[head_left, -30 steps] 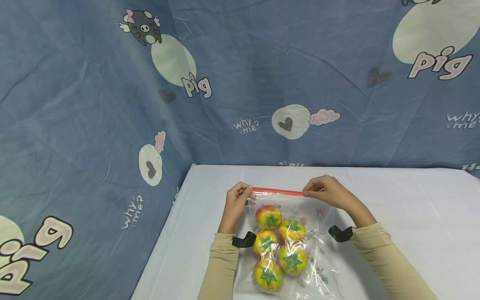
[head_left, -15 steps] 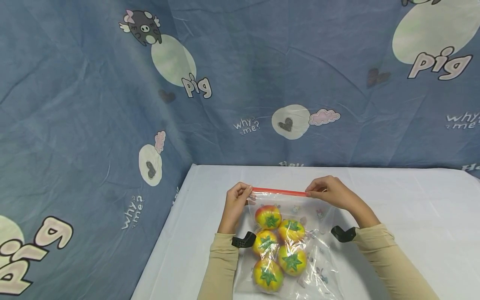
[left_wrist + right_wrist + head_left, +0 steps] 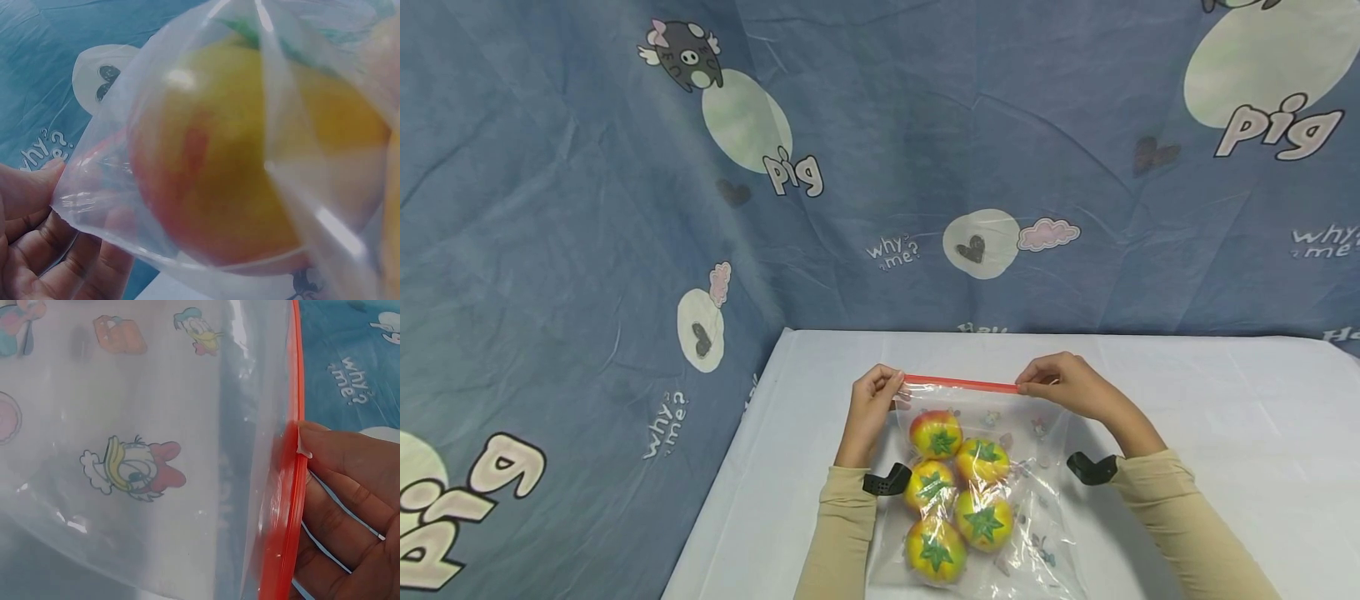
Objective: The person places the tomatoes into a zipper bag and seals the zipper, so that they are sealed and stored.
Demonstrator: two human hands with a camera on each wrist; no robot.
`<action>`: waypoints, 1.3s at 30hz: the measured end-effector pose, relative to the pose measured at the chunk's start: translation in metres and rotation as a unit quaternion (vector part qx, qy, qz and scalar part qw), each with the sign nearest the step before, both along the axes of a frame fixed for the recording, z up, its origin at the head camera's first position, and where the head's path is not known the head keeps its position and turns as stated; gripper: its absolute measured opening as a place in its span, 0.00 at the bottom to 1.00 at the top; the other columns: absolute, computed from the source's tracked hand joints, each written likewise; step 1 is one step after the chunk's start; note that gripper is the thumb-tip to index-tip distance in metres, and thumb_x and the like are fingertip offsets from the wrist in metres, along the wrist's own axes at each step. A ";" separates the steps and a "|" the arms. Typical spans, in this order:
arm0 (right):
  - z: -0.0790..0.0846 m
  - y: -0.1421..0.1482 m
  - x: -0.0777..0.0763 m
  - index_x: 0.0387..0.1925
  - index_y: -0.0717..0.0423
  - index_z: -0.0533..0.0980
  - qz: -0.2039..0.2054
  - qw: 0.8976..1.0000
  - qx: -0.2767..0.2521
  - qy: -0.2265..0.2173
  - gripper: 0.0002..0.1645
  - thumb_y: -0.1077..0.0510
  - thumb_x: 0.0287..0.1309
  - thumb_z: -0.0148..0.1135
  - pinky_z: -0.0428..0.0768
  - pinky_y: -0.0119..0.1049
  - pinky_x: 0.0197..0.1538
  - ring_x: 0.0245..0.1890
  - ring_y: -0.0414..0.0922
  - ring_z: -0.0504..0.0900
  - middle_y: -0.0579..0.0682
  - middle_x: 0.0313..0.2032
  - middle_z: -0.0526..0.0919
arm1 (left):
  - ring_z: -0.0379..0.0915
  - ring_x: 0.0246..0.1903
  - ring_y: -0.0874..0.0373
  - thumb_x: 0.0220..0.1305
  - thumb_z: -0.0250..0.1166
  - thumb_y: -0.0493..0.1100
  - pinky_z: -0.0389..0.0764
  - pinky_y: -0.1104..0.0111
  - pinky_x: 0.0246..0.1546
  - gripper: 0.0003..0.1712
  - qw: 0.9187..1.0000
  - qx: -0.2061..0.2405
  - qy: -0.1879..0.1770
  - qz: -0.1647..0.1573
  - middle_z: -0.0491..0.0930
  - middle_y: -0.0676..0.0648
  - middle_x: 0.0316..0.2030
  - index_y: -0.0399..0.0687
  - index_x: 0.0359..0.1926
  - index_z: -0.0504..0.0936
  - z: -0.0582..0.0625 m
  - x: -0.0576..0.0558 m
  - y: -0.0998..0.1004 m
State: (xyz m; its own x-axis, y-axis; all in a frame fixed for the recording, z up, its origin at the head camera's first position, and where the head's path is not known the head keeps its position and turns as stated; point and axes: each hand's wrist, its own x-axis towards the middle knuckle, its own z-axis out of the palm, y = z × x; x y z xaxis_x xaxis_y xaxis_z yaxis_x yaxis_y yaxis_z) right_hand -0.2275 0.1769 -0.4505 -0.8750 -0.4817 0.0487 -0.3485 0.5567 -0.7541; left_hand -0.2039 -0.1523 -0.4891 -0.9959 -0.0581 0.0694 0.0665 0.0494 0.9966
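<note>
A clear zip bag (image 3: 1041, 517) printed with cartoon figures holds several round yellow-red fruits (image 3: 937, 434) with green star-shaped leaf tops. Along its far edge runs a red zip strip (image 3: 958, 383). My left hand (image 3: 872, 408) pinches the strip's left end between thumb and fingers; the left wrist view shows the bag's corner in that pinch beside one large fruit (image 3: 212, 156). On the right, my right hand (image 3: 1067, 385) pinches the red strip, its thumb on a small white slider (image 3: 304, 445). The other right fingers lie behind the strip in the right wrist view.
The bag lies on a table with a white cloth (image 3: 1225, 400). A blue cloth backdrop (image 3: 880, 125) with pig prints stands behind the table and along its left side. Each wrist wears a black camera mount (image 3: 889, 479).
My right hand has slid a short way to the right along the red strip, uncovering more of it. The left hand, the bag and the fruits stay almost in place.
</note>
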 end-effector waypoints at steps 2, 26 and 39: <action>-0.001 0.001 0.000 0.39 0.56 0.88 0.001 1.000 0.000 0.002 0.05 0.59 0.65 0.69 0.86 0.33 0.44 0.38 0.41 0.85 0.49 0.35 0.91 | 0.82 0.31 0.63 0.75 0.62 0.41 0.89 0.73 0.33 0.13 1.000 0.000 0.000 -0.001 0.82 0.51 0.29 0.32 0.42 0.81 0.000 0.000 0.000; 0.001 0.011 0.004 0.40 0.57 0.87 -0.010 1.000 0.000 -0.010 0.06 0.58 0.65 0.69 0.86 0.35 0.46 0.40 0.42 0.85 0.50 0.36 0.91 | 0.81 0.31 0.62 0.75 0.63 0.41 0.88 0.73 0.32 0.13 1.000 0.001 -0.002 0.003 0.81 0.52 0.28 0.31 0.41 0.80 0.002 0.001 -0.001; 0.000 0.019 0.004 0.40 0.56 0.87 -0.007 1.000 0.004 -0.005 0.06 0.58 0.65 0.69 0.85 0.33 0.45 0.39 0.40 0.84 0.49 0.36 0.91 | 0.81 0.30 0.64 0.75 0.62 0.40 0.88 0.73 0.31 0.13 1.000 -0.001 0.004 0.003 0.82 0.52 0.28 0.30 0.42 0.80 0.000 0.000 -0.002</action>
State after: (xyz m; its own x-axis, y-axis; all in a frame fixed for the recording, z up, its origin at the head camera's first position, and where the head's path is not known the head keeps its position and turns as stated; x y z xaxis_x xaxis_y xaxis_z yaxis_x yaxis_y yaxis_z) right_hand -0.2237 0.1956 -0.4510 -0.8822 -0.4694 0.0366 -0.3329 0.5670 -0.7534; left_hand -0.2041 -0.1545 -0.4892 -0.9949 -0.0648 0.0768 0.0735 0.0514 0.9960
